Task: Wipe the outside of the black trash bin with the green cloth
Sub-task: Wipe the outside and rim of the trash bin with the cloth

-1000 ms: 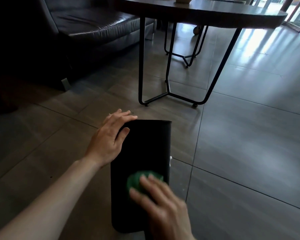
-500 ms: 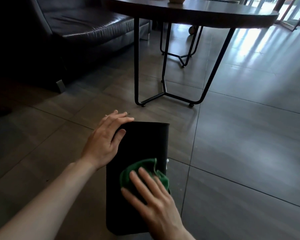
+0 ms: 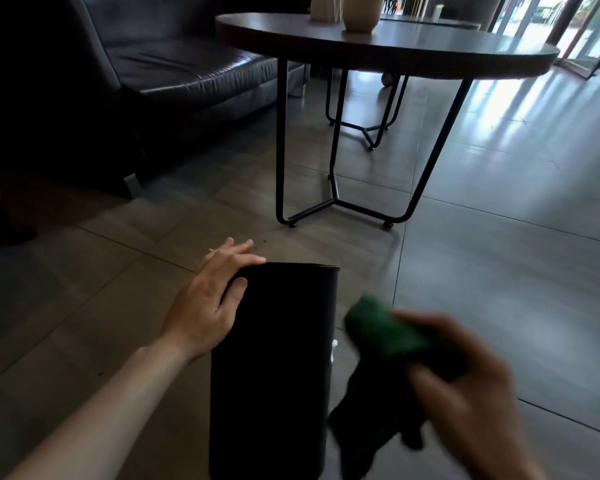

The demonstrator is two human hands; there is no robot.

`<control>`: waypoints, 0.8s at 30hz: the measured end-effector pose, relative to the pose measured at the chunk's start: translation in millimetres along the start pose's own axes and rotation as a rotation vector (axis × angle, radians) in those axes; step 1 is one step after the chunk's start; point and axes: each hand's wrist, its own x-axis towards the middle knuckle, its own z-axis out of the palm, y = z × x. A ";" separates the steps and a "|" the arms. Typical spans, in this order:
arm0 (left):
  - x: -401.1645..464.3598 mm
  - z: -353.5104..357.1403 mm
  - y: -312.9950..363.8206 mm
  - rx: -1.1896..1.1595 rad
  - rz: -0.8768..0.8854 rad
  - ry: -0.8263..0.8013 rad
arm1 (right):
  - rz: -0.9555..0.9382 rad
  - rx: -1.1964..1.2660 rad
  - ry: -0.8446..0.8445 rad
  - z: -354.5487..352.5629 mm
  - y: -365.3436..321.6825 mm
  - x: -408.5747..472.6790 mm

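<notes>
The black trash bin (image 3: 274, 362) lies on its side on the tiled floor, its far end pointing toward the table. My left hand (image 3: 212, 299) rests on the bin's upper left edge, fingers wrapped over the far corner, holding it steady. My right hand (image 3: 465, 386) is off the bin, to its right, closed around the bunched green cloth (image 3: 385, 330). Part of the cloth hangs down dark below the hand, beside the bin's right side. The hand and cloth are blurred.
A round dark table (image 3: 388, 46) on thin black metal legs (image 3: 281, 147) stands just beyond the bin, with pale vases (image 3: 359, 10) on top. A dark leather sofa (image 3: 174, 74) fills the upper left. Tiled floor (image 3: 499, 258) spreads to the right.
My right hand has lifted the green cloth off the bin's top face and swung it out to the right. My left hand stays on the bin. The view has tilted up slightly.
</notes>
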 end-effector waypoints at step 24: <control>-15.3 -12.6 -40.7 -0.217 -0.134 0.158 | -0.101 -0.362 -0.864 66.6 46.4 119.6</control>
